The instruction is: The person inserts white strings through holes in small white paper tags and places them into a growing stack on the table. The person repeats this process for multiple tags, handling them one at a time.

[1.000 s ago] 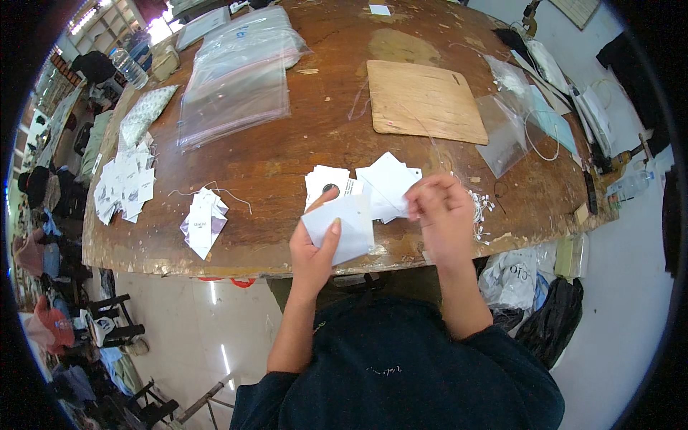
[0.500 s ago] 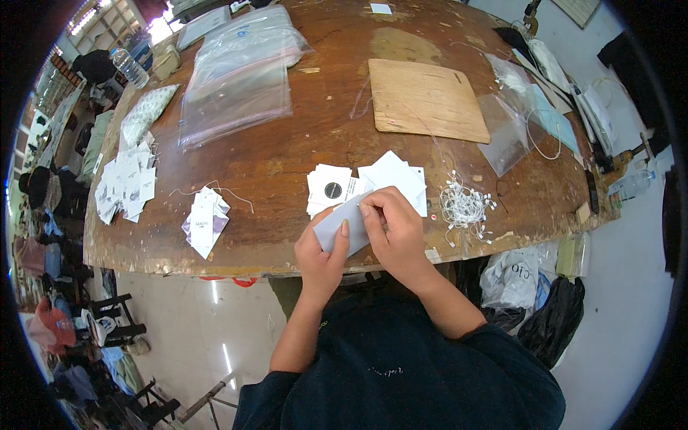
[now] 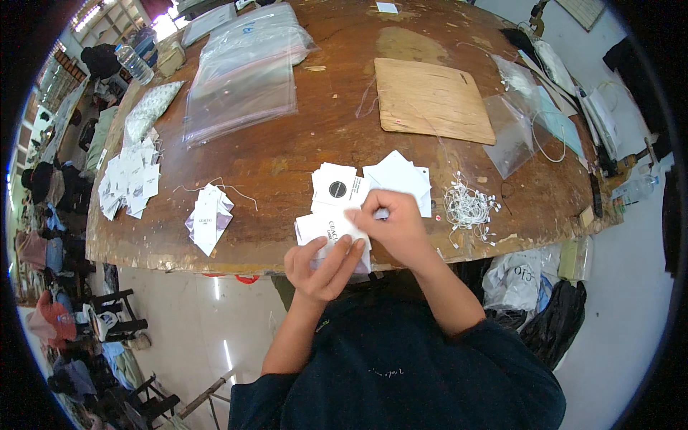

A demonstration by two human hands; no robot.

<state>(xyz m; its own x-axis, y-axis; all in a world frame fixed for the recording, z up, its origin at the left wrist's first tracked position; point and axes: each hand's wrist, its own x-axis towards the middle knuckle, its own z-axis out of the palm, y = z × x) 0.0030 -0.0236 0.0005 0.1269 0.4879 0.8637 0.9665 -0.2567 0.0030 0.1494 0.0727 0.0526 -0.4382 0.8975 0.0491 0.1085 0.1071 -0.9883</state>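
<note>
My left hand (image 3: 320, 269) grips a white printed hang tag (image 3: 312, 228), fingers across its face; a second, purplish card edge shows beneath. At the tag's upper right corner is my right hand (image 3: 403, 231), closed, its fingertips smeared by motion. What it pinches is unclear; a small pale bluish piece shows by its fingers. Just beyond my hands lie a stack of white cards with a black circle (image 3: 331, 176) and fanned plain white cards (image 3: 401, 180). Right of them sits a tangled heap of white tag strings (image 3: 469, 204).
Left on the wooden table (image 3: 272, 172) lie a small tag pile with a string (image 3: 208, 223), a larger tag pile (image 3: 127, 186) and a filled clear bag (image 3: 152, 107). Farther back are plastic bags (image 3: 244, 86), a wooden board (image 3: 430, 100) and a water bottle (image 3: 134, 63).
The card has turned from its plain grey-white side to a printed face and lowered slightly. My left fingers now lie across its front; my right hand has shifted a little right.
</note>
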